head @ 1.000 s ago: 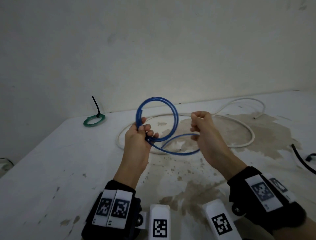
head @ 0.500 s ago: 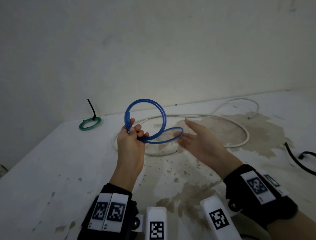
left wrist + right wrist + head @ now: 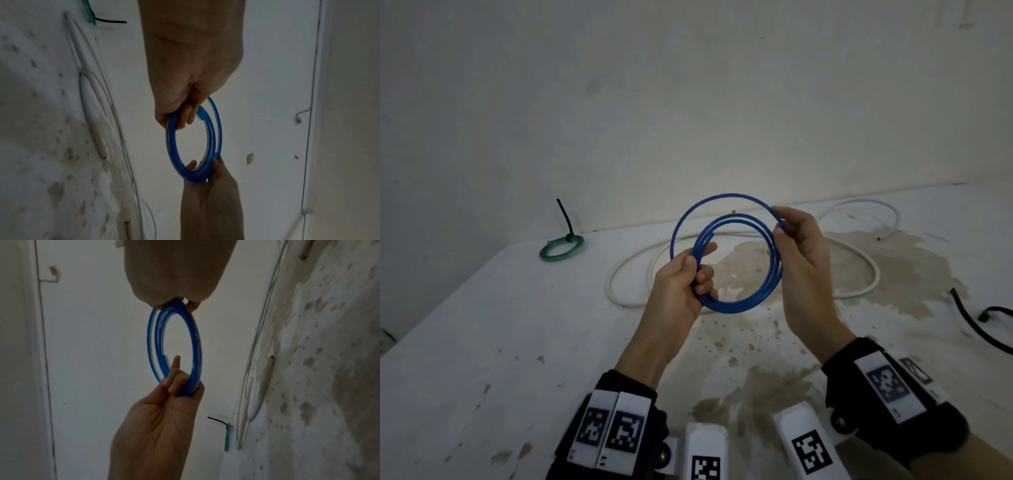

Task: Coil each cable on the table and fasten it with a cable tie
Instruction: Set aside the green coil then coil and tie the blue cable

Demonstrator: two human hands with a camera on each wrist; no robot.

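A blue cable (image 3: 736, 301) is wound into a coil of several loops and held up above the table. My left hand (image 3: 688, 274) grips the coil's lower left side, fingers curled round the bundled strands (image 3: 174, 125). My right hand (image 3: 787, 226) pinches the coil's upper right side between thumb and fingers (image 3: 176, 305). The outermost loop (image 3: 688, 212) stands a little wider than the others. A loose white cable (image 3: 873, 274) lies spread on the table behind the hands. A green cable (image 3: 561, 248) lies coiled at the far left, bound with a black cable tie (image 3: 565, 219).
A black cable (image 3: 969, 325) lies at the table's right edge. The white table (image 3: 482, 342) carries brown stains in the middle and near me. A bare wall stands close behind its far edge.
My right hand, open half a second ago, has taken hold of the coil's right side. The trailing lower loop has been gathered up into the coil.
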